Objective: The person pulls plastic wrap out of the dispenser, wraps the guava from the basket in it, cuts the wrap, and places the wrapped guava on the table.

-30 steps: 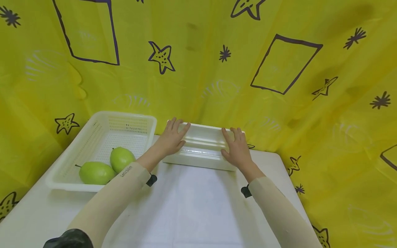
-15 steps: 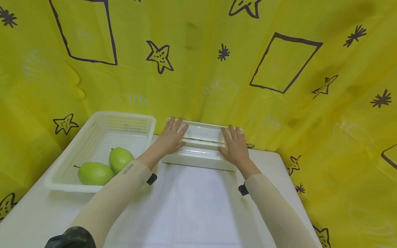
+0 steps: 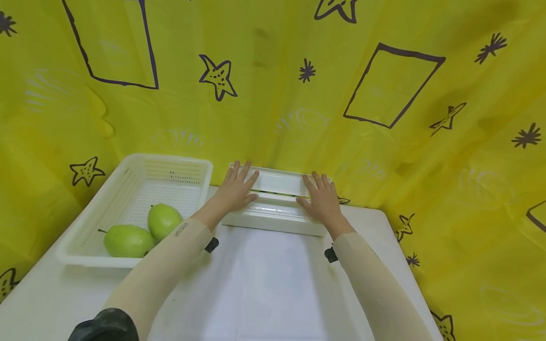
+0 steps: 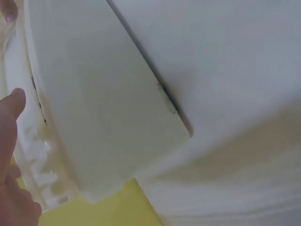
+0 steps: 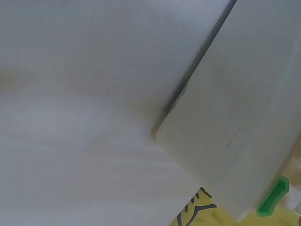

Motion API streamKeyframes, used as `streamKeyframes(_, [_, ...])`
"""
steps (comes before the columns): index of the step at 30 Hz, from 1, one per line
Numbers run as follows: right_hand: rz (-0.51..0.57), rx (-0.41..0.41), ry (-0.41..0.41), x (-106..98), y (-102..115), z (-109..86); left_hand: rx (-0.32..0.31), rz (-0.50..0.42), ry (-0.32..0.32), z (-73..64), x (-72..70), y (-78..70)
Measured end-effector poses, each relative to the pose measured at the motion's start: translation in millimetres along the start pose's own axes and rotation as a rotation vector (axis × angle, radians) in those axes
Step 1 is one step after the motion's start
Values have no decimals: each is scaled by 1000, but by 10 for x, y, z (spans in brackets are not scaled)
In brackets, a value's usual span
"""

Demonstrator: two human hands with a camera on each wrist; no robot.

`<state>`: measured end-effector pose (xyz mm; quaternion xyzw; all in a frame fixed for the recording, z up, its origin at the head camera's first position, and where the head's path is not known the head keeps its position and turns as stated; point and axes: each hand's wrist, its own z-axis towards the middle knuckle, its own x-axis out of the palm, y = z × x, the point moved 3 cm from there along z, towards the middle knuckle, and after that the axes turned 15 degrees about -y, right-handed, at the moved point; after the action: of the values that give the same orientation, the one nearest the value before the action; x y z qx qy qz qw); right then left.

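Note:
A long white plastic box (image 3: pixel 273 224) stands at the back of the table, with a white upper panel (image 3: pixel 281 182) behind its front part. Spread fingers of my left hand (image 3: pixel 234 192) rest on the panel's left end, the thumb lower down near the seam. At the other end my right hand (image 3: pixel 323 201) lies the same way, fingers spread. In the left wrist view, the left thumb (image 4: pixel 16 101) shows beside the box's smooth side. A small green piece (image 5: pixel 273 197) sits at the box's edge in the right wrist view, where the right hand is almost wholly out of frame.
To the left stands a white perforated basket (image 3: pixel 77 259) holding two green pears, one pear (image 3: pixel 129 240) lying in front of the other pear (image 3: pixel 164 221). A yellow patterned curtain (image 3: pixel 264 118) hangs right behind the white table (image 3: pixel 273 284).
The upper panel has tilted back and flattened, and a narrow yellow gap now shows along the seam. Both hands stay on it, the right one shifting slightly left.

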<state>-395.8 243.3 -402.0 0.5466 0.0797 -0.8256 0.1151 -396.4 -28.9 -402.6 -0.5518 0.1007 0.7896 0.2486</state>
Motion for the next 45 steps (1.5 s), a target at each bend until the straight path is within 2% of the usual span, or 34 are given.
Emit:
streamKeyframes(4, [23,11,25,16,21,-8,-31,1,51,3,38,-11])
streamKeyframes(11, [66,52,171,94,41,-70,-95,-35,163,-47,123,-17])
streamKeyframes(17, [116,52,205,118,44,-92,-117,-32,218,-79,183,17])
streamKeyframes(22, [145,59,231,137,39,-108,-120,-45,223,-84,200,30])
streamKeyframes(34, [155,44,226,134,29,-163,-113,-49,220,-114,206,24])
streamKeyframes(45, [158,46,247,160,27,-156,-115,-47,188,-122,215,37])
